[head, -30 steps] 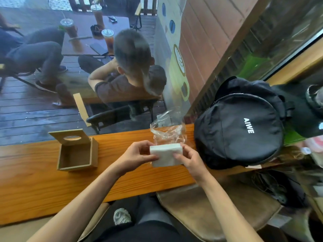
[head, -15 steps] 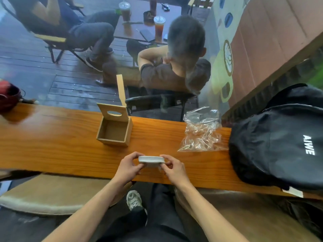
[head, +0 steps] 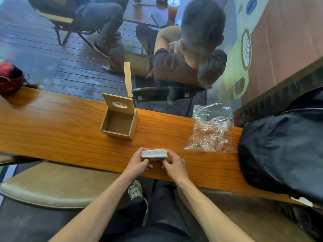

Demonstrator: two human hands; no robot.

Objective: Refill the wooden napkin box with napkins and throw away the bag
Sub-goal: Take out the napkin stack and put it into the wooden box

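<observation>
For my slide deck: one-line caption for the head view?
Both hands, left and right, hold a napkin stack near the open box.

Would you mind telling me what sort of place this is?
Most likely a café: a long wooden counter runs along a window, an iced drink stands on an outdoor table beyond the glass, and latte-art artwork marks the window.

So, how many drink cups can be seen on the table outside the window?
1 for certain: a lidded cup of dark drink on the outdoor table, just left of the seated person's head. The frame's top edge cuts the table, so more may be hidden.
</observation>
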